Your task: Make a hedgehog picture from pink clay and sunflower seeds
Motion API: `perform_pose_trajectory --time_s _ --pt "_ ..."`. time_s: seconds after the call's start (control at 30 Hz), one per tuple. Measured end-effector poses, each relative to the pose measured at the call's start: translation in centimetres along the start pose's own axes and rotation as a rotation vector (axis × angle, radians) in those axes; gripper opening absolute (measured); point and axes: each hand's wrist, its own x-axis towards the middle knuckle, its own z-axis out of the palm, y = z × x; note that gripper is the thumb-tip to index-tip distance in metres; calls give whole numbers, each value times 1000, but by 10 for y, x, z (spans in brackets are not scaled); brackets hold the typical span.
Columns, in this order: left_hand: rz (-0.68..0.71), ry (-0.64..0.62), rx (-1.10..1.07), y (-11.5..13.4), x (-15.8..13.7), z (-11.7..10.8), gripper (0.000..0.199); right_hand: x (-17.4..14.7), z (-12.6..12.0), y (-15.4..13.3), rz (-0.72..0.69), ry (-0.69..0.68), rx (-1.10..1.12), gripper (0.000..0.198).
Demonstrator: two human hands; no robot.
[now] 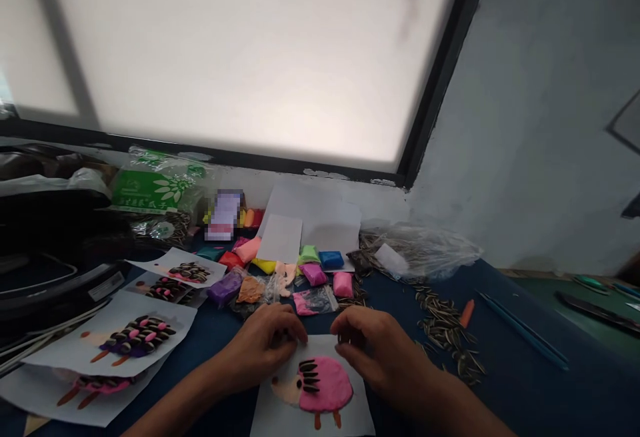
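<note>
In front of me lies a white paper [265, 417] bearing a hedgehog made of clay. It has a pink body [333, 390], a pale face [286, 389], dark dots for eye and nose, and brown legs. Several striped sunflower seeds [311, 380] are stuck in short rows on the body near the face. My left hand [265, 347] rests by the paper's upper left edge, its fingers curled together; what they hold, if anything, is hidden. Over the upper right edge hovers my right hand [375, 347], thumb and forefinger apart, with nothing visible between them.
Loose sunflower seeds [443, 324] and an orange stick [467, 314] lie to the right, beside blue tweezers [525, 332]. Packs of coloured clay [313, 274] stand behind the paper. Finished hedgehog sheets [175, 344] overlap at left. A green seed bag [145, 187] stands at the back.
</note>
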Motion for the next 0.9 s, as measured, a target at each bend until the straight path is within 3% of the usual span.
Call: perform_pose_trajectory --time_s 0.2,0.4,0.57,0.9 --pt "10 -28 -11 4 1 -5 25 -10 18 -11 -165 61 -11 12" --pt "10 -35 -28 1 1 -5 21 -24 39 0 -305 140 -78 18" --pt "7 -9 -48 -4 3 -1 20 -32 46 3 -307 99 -282 18" --pt "15 -2 -83 -2 3 -3 22 -33 50 10 -338 92 -331 15"
